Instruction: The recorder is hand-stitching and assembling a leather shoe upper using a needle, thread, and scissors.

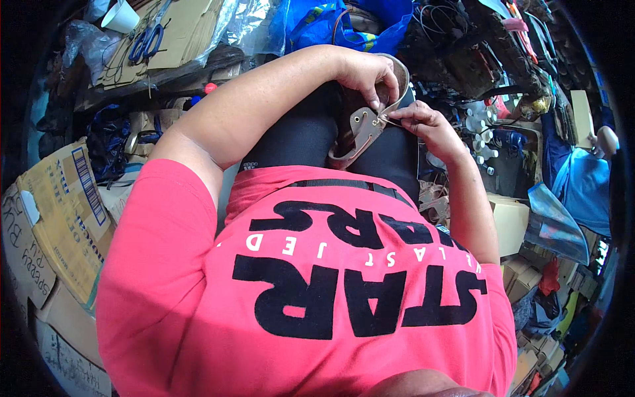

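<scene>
On my lap, between my thighs, lies a brown shoe upper (365, 130) with metal eyelets along its edge. My left hand (372, 78) reaches over its far end, with thumb and fingers pinched on the upper's edge close to the eyelets. From the right, my right hand (428, 126) pinches a thin tan lace (391, 122) near the same eyelets. The tips of both hands almost meet there. The lace's path through the holes is too small to follow.
Blue-handled scissors (147, 44) lie on cardboard sheets (186, 33) at the far left, near a white cup (121, 16). A blue bag (314, 28) stands ahead. Several small white bottles (479, 126) are to the right, and cardboard boxes (59, 205) to the left.
</scene>
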### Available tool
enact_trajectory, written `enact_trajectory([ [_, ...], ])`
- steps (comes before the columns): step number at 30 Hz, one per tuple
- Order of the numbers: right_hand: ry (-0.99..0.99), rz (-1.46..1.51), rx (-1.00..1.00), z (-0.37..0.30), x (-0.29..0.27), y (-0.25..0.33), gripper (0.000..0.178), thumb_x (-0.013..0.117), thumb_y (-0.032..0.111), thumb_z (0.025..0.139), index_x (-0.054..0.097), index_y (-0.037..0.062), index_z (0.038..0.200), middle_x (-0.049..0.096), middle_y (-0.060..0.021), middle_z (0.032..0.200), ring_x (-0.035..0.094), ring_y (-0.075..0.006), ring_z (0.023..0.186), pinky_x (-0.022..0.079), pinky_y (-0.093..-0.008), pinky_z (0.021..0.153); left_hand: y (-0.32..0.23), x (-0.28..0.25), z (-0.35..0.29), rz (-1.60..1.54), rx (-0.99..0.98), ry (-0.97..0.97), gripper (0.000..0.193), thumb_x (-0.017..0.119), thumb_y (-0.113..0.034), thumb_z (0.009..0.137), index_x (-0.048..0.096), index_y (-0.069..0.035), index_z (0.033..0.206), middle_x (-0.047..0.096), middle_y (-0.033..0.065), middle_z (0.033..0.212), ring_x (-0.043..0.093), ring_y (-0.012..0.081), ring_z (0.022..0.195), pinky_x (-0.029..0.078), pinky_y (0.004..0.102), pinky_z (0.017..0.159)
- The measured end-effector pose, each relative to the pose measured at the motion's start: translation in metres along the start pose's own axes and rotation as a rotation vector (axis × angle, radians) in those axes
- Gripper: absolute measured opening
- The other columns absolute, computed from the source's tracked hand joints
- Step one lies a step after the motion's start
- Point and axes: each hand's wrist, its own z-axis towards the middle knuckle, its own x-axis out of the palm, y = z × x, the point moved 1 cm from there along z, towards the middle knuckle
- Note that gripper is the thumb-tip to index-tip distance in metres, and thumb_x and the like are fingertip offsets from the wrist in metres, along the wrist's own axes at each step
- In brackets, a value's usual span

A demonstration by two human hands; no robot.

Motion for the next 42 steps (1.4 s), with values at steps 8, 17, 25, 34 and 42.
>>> enact_trajectory([
  [8, -0.249, -0.218, -0.07, 0.002, 0.022, 0.004, 0.02, 0.069, 0.006, 0.079, 0.072, 0.0116, 0.098, 0.056, -0.0005, 0.074, 0.051, -0.0109, 0.074, 0.043, -0.0245, 0.07, -0.005, 0.005, -0.002, 0.05, -0.006, -0.032, 0.039, 0.081, -0.013, 0.064, 0.068, -0.011, 0.101, 0.052, 0.0082, 0.1, 0.051, 0.0239, 0.095, 0.042, 0.033, 0.084],
  [17, -0.374, -0.458, -0.24, -0.013, 0.037, 0.02, 0.017, 0.066, 0.006, 0.078, 0.072, 0.0139, 0.092, 0.054, -0.0088, 0.071, 0.057, -0.0247, 0.066, 0.044, -0.0322, 0.061, 0.001, 0.009, -0.084, 0.49, -0.291, -0.527, 0.041, 0.075, -0.017, 0.071, 0.059, -0.01, 0.107, 0.052, 0.0143, 0.11, 0.055, 0.0324, 0.102, 0.046, 0.0385, 0.087],
  [25, -0.451, -0.802, -0.303, -0.029, 0.06, 0.023, 0.026, 0.059, 0.009, 0.082, 0.067, 0.0172, 0.105, 0.054, -0.0071, 0.078, 0.055, -0.025, 0.076, 0.038, -0.0387, 0.077, 0.022, -0.009, -0.13, 0.523, -0.64, -0.845, 0.008, 0.056, -0.009, 0.083, 0.058, -0.004, 0.09, 0.053, 0.0155, 0.097, 0.055, 0.0338, 0.089, 0.045, 0.0394, 0.082],
  [34, -0.456, -0.961, -0.292, -0.033, 0.066, 0.025, 0.026, 0.059, 0.013, 0.083, 0.065, 0.017, 0.108, 0.053, -0.0073, 0.079, 0.054, -0.0242, 0.079, 0.036, -0.0405, 0.081, -0.032, 0.063, -0.105, 0.367, -0.111, -0.806, 0.022, 0.064, 0.003, 0.072, 0.069, -0.009, 0.09, 0.058, 0.0078, 0.083, 0.059, 0.0275, 0.079, 0.049, 0.0354, 0.068],
  [42, -0.326, -0.381, -0.15, -0.016, 0.032, 0.011, 0.027, 0.064, 0.002, 0.079, 0.072, 0.0176, 0.1, 0.056, -0.0057, 0.079, 0.058, -0.0183, 0.075, 0.047, -0.0292, 0.069, -0.022, 0.055, -0.076, 0.286, -0.058, -0.76, 0.015, 0.071, -0.014, 0.071, 0.073, -0.019, 0.086, 0.056, 0.0035, 0.075, 0.054, 0.0233, 0.08, 0.043, 0.0361, 0.07],
])
